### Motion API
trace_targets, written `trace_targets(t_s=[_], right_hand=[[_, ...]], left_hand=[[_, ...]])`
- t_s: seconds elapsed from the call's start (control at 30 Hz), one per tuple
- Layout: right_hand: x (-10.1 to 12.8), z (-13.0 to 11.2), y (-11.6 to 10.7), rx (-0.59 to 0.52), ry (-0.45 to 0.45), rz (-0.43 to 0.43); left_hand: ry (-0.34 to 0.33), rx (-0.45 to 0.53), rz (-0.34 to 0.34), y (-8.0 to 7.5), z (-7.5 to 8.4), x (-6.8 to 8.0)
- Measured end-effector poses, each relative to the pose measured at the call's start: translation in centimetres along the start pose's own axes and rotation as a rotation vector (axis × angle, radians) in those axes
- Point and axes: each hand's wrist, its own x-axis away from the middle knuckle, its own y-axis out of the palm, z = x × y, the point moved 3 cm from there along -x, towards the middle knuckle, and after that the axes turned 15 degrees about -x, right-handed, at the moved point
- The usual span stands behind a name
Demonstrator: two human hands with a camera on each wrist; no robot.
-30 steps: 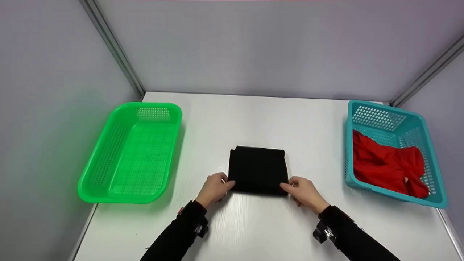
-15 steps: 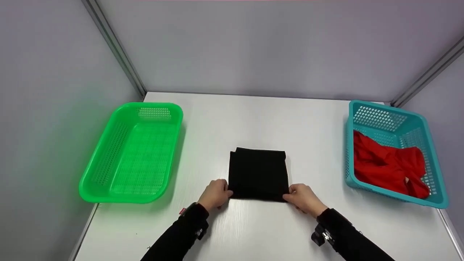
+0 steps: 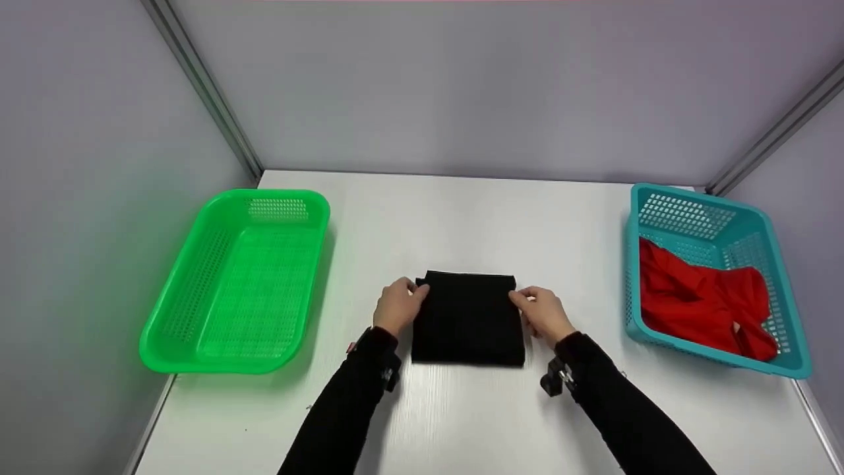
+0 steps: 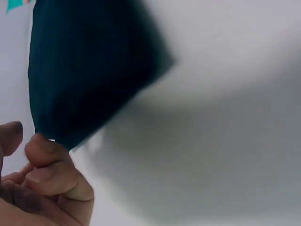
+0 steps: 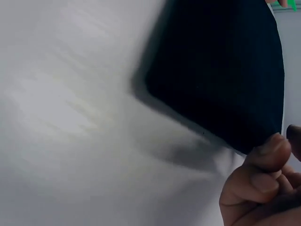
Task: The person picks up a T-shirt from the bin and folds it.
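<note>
A black cloth (image 3: 468, 320), folded into a neat square, lies flat on the white table (image 3: 461, 218) in front of me. My left hand (image 3: 417, 294) pinches its far left corner, thumb on top. My right hand (image 3: 518, 298) pinches the far right corner the same way. In the left wrist view the curled fingers (image 4: 47, 155) meet the cloth (image 4: 84, 66) at its corner. The right wrist view shows curled fingers (image 5: 263, 160) at the corner of the cloth (image 5: 225, 66). Both views are blurred.
An empty green basket (image 3: 288, 193) stands at the table's left edge. A teal basket (image 3: 686, 214) at the right edge holds crumpled red cloth (image 3: 699, 300). Grey walls enclose the table on three sides.
Both hands have slid from the cloth's near corners up along its sides to the far corners. The cloth itself has stayed put.
</note>
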Motion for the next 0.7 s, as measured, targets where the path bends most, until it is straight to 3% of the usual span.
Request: trace_targets(t_s=[0.23, 0.33, 0.5, 0.7], right_hand=[[-1.6, 0.1, 0.5, -0.098, 0.057, 0.069], [-1.9, 0.4, 0.4, -0.111, 0.058, 0.090], [-2.1, 0.7, 0.2, -0.149, 0.049, 0.094], [-2.0, 0.6, 0.4, -0.129, 0.021, 0.110]], left_hand=[[-0.012, -0.040, 0.059, 0.1, 0.7, -0.8], [-0.043, -0.024, 0.043, 0.3, 0.5, -1.0], [-0.033, -0.002, -0.006, 1.0, 0.6, -1.5], [-0.019, 0.006, 0.035, 1.3, 0.9, -1.8]])
